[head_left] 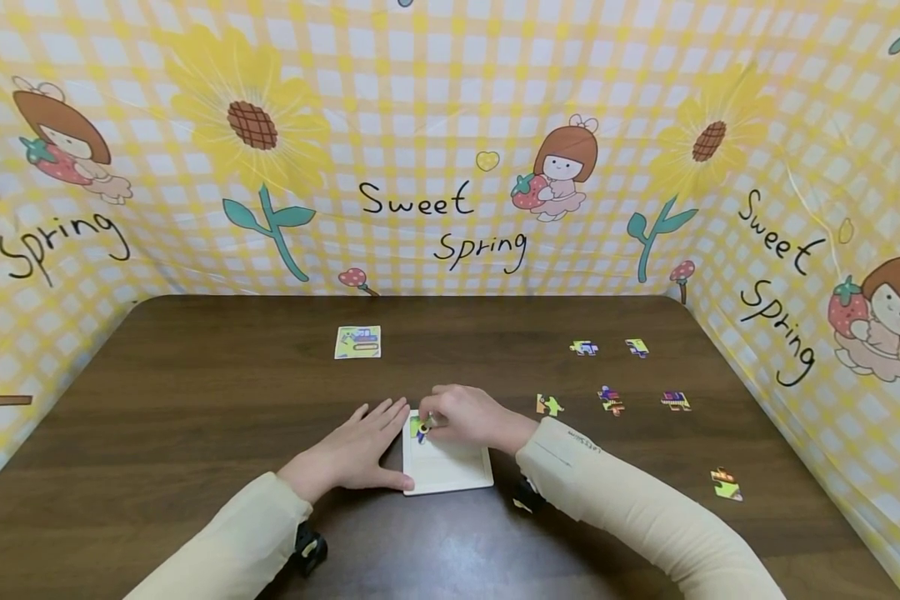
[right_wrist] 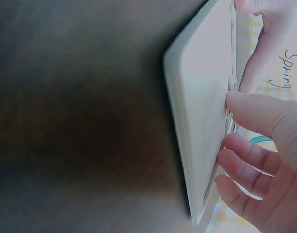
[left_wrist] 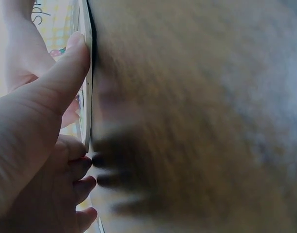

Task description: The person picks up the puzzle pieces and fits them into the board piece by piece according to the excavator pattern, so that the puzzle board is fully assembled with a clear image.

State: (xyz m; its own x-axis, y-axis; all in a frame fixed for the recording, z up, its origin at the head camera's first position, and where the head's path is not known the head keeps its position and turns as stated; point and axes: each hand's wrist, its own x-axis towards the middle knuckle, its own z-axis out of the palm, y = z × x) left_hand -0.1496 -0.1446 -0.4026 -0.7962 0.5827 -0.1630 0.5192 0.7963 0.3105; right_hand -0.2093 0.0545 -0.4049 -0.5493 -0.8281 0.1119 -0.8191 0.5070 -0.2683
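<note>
A white puzzle tray (head_left: pixel 450 475) lies on the dark wooden table. My left hand (head_left: pixel 352 450) rests flat along its left side, thumb against the near left corner and the other fingers stretched toward the far left corner. In the left wrist view the thumb (left_wrist: pixel 73 65) presses on the tray's edge. My right hand (head_left: pixel 465 417) bends over the tray's far left part, pinching a small colourful jigsaw piece (head_left: pixel 423 429) there. The fingers partly hide that piece. From the right wrist, the thumb (right_wrist: pixel 250 109) and curved fingers (right_wrist: pixel 240 162) show right at the tray's surface.
Several loose jigsaw pieces lie to the right, among them one (head_left: pixel 549 406) near my right wrist and one (head_left: pixel 726 483) farther right. Another piece (head_left: pixel 523 504) shows partly beneath the right sleeve. A picture card (head_left: pixel 357 342) lies at the back. A checked cloth (head_left: pixel 435 108) surrounds the table.
</note>
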